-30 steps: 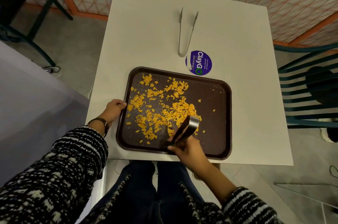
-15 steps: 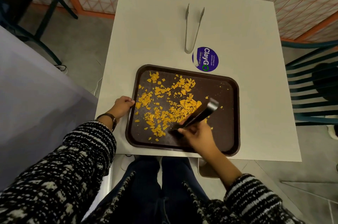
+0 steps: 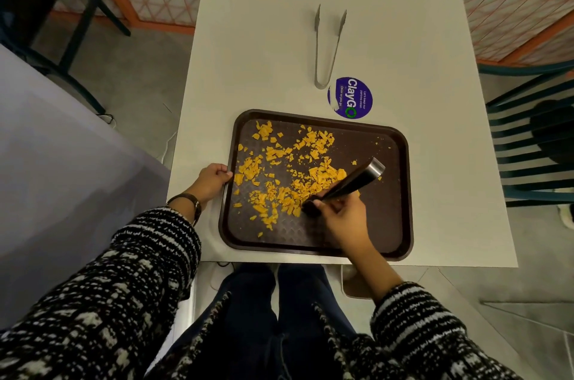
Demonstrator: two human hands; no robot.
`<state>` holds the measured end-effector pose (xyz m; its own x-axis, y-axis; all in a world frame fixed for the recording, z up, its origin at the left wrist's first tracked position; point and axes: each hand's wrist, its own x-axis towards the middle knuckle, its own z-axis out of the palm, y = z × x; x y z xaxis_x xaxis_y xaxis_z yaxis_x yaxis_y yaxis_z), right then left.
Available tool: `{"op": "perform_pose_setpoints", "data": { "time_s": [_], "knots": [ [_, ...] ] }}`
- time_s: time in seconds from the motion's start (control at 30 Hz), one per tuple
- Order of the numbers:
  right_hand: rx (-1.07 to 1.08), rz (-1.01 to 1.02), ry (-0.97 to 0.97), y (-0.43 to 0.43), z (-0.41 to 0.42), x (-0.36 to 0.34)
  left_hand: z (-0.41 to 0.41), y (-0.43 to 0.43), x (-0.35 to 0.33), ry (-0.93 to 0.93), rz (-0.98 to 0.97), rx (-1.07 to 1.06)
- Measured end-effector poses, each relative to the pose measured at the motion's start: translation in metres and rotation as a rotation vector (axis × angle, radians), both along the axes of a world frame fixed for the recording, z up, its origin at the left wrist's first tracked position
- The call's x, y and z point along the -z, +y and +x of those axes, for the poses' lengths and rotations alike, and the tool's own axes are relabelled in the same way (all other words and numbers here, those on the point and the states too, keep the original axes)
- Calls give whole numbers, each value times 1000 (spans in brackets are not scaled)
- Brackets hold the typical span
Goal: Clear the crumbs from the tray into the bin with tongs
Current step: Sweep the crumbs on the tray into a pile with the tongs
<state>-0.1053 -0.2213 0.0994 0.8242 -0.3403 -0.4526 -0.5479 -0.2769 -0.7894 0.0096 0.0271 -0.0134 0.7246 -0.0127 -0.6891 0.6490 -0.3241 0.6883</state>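
Observation:
A dark brown tray (image 3: pixel 394 193) lies on the white table, strewn with orange crumbs (image 3: pixel 289 174) across its left and middle. My right hand (image 3: pixel 341 218) grips a pair of dark tongs (image 3: pixel 348 185) over the tray. Their black tips rest among the crumbs near my fingers, and the metal hinge end points up and to the right. My left hand (image 3: pixel 212 179) clasps the tray's left rim. No bin is in view.
A second pair of metal tongs (image 3: pixel 326 47) lies on the white table (image 3: pixel 254 47) beyond the tray, beside a round purple sticker (image 3: pixel 350 97). A green slatted chair (image 3: pixel 534 143) stands to the right, a grey surface (image 3: pixel 62 156) to the left.
The tongs in my right hand have swung so the hinge end points further right, and the tips have dragged across the crumbs. My left hand stays on the tray's rim.

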Motion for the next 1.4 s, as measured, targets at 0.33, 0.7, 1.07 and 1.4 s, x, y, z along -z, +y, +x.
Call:
{"op": "perform_pose_setpoints", "data": {
  "time_s": [0.33, 0.7, 1.07, 1.4],
  "knots": [
    [-390, 142, 77, 83, -9, 9, -3, -3, -3, -9, 27, 15],
    [-61, 16, -14, 31, 13, 3, -2, -3, -3, -20, 31, 3],
    [-89, 248, -8, 95, 18, 19, -4, 2, -7, 19, 34, 63],
    [91, 236, -79, 59, 27, 10, -4, 1, -7, 17, 29, 66]
  ]
}}
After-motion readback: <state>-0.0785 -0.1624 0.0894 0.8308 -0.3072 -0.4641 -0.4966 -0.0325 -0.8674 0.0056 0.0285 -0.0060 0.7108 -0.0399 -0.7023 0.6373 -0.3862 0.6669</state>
